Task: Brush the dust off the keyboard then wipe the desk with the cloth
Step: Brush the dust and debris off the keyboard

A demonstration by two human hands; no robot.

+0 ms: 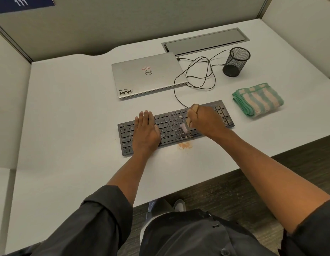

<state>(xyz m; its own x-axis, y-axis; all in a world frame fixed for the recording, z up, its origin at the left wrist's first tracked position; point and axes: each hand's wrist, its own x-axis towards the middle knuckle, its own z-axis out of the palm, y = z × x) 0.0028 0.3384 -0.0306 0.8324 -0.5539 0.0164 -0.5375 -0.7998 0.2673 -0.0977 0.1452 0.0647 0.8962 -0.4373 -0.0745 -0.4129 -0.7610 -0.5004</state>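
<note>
We see the black keyboard (176, 126) lying on the white worktop (68, 111), its long axis running left to right and rising slightly toward the far right; its cable (195, 74) loops away toward the closed silver laptop (148, 75) behind it.

Left hand (144, 133): fingers straight and relaxed, palm flat on the left half of the keys, grip released, pressing rather than holding.

Right hand (203, 117): fist clenched round the wooden handle of a small brush (188, 124). The handle end shows above the fist toward the far side; the pale bristles, motion-blurred, emerge below the fist and point down and toward us, touching the keys right of the keyboard's middle. The brush's long axis runs roughly crosswise to the keyboard's.

Tan dust speckles the keys at the right end, by the number pad. A small patch of orange-tan dust (184, 145) sits on the worktop just beside the keyboard's near edge, below the bristles.

The folded green-and-beige striped cloth (258, 99) lies on the worktop right of the keyboard, apart from both hands. A black mesh pen cup (235, 61) stands behind it, near a grey cable hatch (206, 42).
</note>
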